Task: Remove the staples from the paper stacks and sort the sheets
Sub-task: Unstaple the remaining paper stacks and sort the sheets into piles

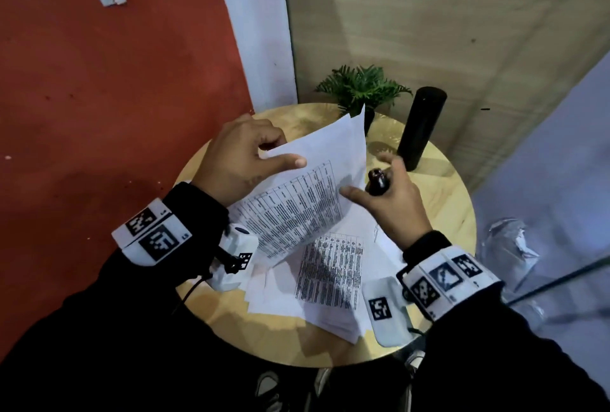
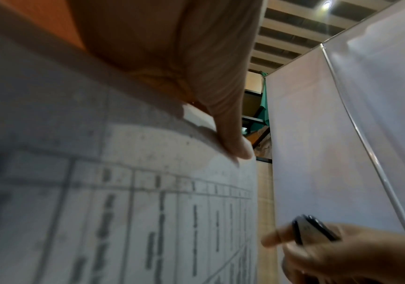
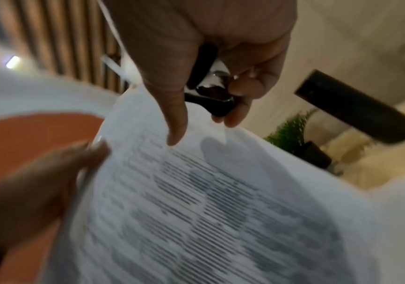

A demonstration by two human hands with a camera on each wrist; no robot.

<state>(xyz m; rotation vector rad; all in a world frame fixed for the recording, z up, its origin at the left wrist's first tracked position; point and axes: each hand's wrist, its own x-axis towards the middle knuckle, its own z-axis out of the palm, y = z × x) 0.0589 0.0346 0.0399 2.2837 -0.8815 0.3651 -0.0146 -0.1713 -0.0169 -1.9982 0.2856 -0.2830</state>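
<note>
Your left hand (image 1: pixel 241 160) pinches the upper edge of a printed paper stack (image 1: pixel 303 200), thumb on top and fingers behind, lifting it tilted above the round wooden table (image 1: pixel 439 200). At 3 o'clock of that stack, your right hand (image 1: pixel 392 200) curls round a black staple remover (image 1: pixel 378 182), its thumb touching the stack's right edge. Loose printed sheets (image 1: pixel 326 283) lie at 6 o'clock. A potted plant (image 1: pixel 359 88) and a black cylinder (image 1: pixel 421 127) stand at 12 and 1 o'clock.
</note>
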